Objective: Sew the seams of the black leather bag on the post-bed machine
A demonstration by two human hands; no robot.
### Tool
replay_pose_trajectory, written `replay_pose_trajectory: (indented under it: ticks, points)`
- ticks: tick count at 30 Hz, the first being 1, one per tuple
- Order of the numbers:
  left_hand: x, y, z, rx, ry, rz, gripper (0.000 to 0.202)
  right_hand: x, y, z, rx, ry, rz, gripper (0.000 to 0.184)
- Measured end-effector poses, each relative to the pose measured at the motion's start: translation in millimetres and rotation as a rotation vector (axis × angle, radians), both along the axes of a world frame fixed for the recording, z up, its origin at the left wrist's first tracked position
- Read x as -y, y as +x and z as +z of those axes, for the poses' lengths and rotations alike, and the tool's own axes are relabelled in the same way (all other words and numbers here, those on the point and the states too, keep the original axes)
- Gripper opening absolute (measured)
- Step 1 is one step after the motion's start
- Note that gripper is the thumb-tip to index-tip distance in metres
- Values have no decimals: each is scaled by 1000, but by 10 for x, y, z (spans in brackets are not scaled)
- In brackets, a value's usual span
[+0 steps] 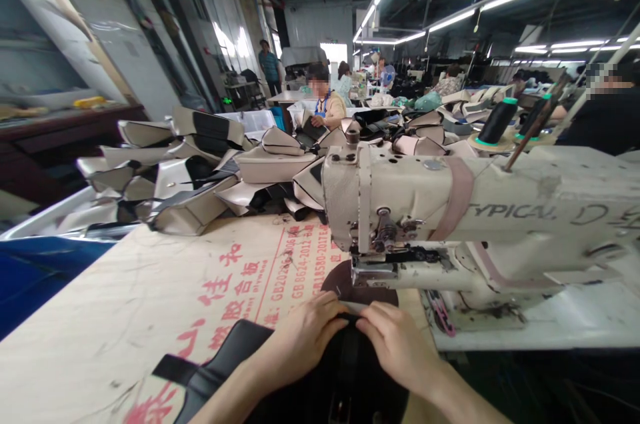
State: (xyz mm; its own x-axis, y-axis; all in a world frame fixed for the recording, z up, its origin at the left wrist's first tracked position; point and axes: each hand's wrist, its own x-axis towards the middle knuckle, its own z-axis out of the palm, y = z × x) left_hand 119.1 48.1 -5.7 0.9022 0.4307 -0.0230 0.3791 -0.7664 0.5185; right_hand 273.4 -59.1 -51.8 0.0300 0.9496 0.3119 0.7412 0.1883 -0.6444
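Observation:
Both my hands meet in front of the sewing machine [400, 197], fingers pinched on the edge of a leather piece [354, 309] with a light face and a black edge. My left hand [313, 331] grips it from the left, thumb on the near side. My right hand [393, 337] does the same from the right, close beside it. Much of the piece is hidden by my fingers. Just beyond them lies the machine's cylinder arm and needle area [375, 271]. A black leather panel [235, 351] lies on the board by my left forearm.
A plywood board [150, 297] with red print forms the work surface. Beyond it rises a pile of beige and black leather pieces [195, 204]. Black thread spools [497, 121] stand behind the machine. A co-worker [330, 104] sits past the pile; a blue sheet [45, 277] hangs at left.

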Motion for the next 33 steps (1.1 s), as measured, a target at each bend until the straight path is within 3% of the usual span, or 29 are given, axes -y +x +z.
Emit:
replay_pose_trajectory:
  ticks: [5,9,12,16,22,28,33]
  points:
    - [-85,-186,101,-42,-51,52,24,-2,44,3,-80,7,-33,30]
    - [-76,-294,22,25,-183,121,32,0,76,-12,-129,-11,-19,29]
    - [-44,-238,-44,102,-224,153,33,-15,96,-23,-146,-11,-14,27]
    - [4,-65,2,219,-86,80,29,-31,116,-18,-129,-1,-7,23]
    - [47,20,47,132,122,-71,32,-52,125,3,-94,7,2,24]
    - [68,-16,3,55,127,-91,29,-1,115,-25,-180,4,17,14]
    - [81,12,-23,61,100,-99,28,114,148,-64,-92,73,79,22]
